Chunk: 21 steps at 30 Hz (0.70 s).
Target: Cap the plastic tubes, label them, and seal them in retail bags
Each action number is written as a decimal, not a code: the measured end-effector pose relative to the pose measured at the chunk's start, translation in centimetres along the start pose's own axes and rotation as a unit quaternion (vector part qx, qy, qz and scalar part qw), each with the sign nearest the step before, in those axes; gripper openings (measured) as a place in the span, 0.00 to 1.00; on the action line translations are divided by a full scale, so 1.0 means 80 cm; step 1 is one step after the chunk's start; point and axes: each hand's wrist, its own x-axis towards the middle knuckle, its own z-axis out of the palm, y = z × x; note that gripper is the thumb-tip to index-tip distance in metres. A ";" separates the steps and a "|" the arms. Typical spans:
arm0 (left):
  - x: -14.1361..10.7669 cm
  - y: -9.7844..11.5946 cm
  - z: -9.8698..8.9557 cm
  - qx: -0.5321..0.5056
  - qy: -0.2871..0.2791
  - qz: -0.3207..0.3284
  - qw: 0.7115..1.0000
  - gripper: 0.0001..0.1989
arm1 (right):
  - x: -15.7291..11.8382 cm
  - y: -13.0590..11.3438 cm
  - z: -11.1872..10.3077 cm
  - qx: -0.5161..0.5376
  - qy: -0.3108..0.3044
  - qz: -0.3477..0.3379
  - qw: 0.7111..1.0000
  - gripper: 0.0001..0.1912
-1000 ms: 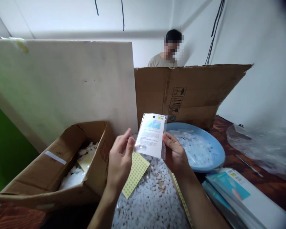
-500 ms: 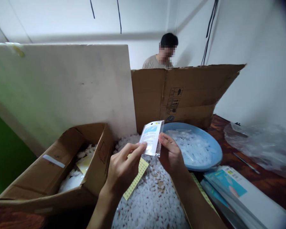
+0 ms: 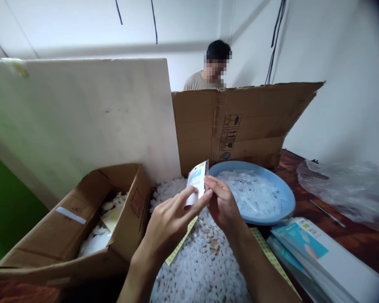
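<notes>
A small white packet (image 3: 196, 179) with a blue picture and a clear wrapper is between my two hands, tilted and slightly bent. My left hand (image 3: 170, 214) pinches its lower part, with fingers reaching across its front. At the packet's right edge, the fingers of my right hand (image 3: 222, 202) are closed on it. Below them lies a heap of small white pieces (image 3: 205, 261), with a yellow dotted sheet (image 3: 180, 244) partly under my left hand. Another yellow dotted sheet (image 3: 271, 256) lies beside my right forearm.
A blue basin (image 3: 289, 206) holds clear packets. An open cardboard box (image 3: 44, 235) stands left. Flat blue-and-white packages (image 3: 331, 256), a thin metal rod (image 3: 326, 213) and clear plastic (image 3: 347, 193) lie right. Behind the upright cardboard (image 3: 255, 122) is a person (image 3: 198, 80).
The packet has turned more edge-on and bends. My left hand has moved right, its fingers now close to my right fingertips. The view has shifted slightly.
</notes>
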 end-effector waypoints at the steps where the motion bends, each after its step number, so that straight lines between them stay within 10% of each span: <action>1: 0.001 0.000 0.001 0.000 0.005 -0.005 1.000 0.31 | 0.001 0.001 -0.002 -0.006 -0.001 -0.009 1.000 0.12; 10: -0.026 -0.020 0.033 0.027 0.113 -0.103 0.988 0.11 | -0.006 0.009 0.006 -0.147 -0.017 -0.067 0.987 0.20; 14: -0.035 -0.035 0.038 0.086 0.097 -0.160 0.979 0.25 | -0.020 0.004 0.024 -0.237 -0.017 -0.119 0.964 0.21; 21: -0.027 -0.047 0.025 0.081 0.049 -0.234 0.968 0.29 | -0.021 -0.055 0.011 -0.313 0.228 -0.329 0.861 0.19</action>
